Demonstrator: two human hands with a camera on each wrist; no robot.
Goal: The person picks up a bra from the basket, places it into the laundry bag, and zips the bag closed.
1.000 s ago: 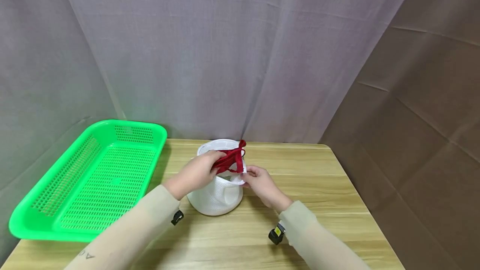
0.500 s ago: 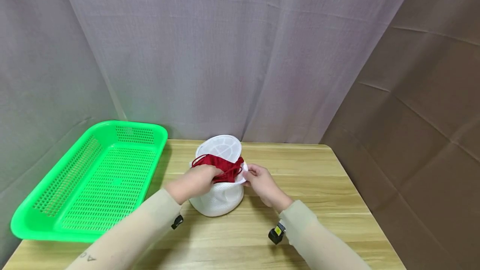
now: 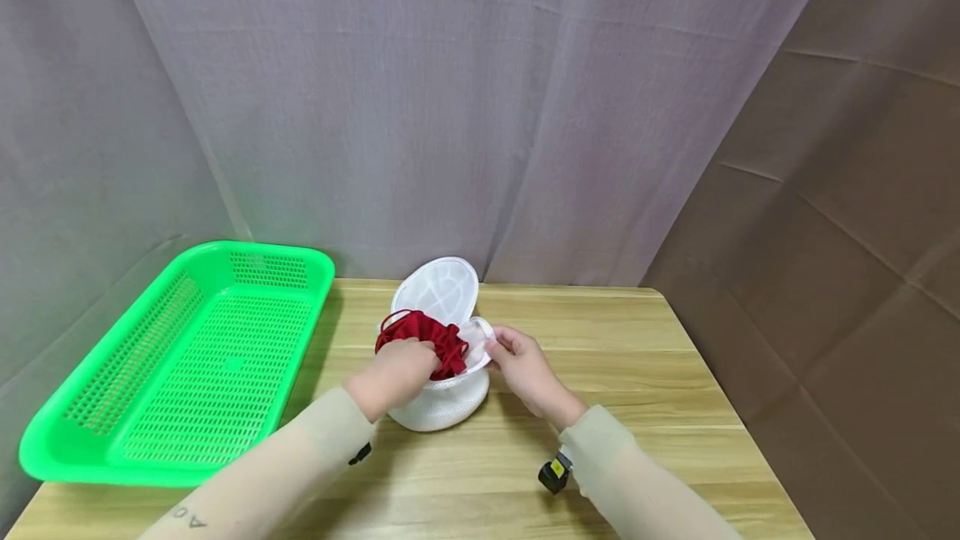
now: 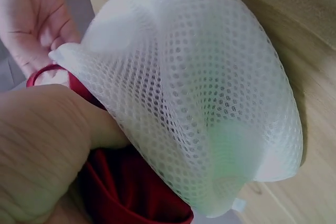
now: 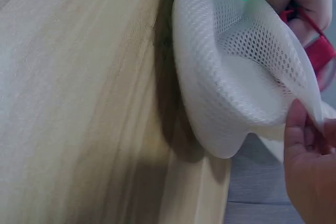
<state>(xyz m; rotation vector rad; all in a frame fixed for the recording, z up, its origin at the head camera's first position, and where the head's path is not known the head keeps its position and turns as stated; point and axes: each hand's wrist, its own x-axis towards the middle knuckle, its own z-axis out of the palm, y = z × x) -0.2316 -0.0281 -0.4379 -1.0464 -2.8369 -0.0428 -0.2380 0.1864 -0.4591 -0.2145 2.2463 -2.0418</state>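
Note:
A white mesh laundry bag point(image 3: 442, 408) stands on the table with its round lid point(image 3: 442, 286) flipped up at the back. Bunched in its mouth is a red garment with thin straps point(image 3: 448, 350). My left hand point(image 3: 397, 373) holds the red garment at the opening; its fingertips are partly hidden in the cloth. On the bag's right side, my right hand point(image 3: 527, 369) pinches the rim between thumb and fingers, as the right wrist view also shows. In the left wrist view the red cloth point(image 4: 139, 187) hangs beside the mesh wall point(image 4: 199, 66).
A green perforated plastic basket point(image 3: 310, 340) stands on the left of the wooden table point(image 3: 637, 390). Grey curtain point(image 3: 360, 123) hangs right behind the table, and a brown cloth wall point(image 3: 840, 315) runs along its right side.
My left hand has lowered the red garment from above the rim into the bag's mouth, moving slightly toward me. The lid has tipped further up. My right hand has kept its pinch on the rim.

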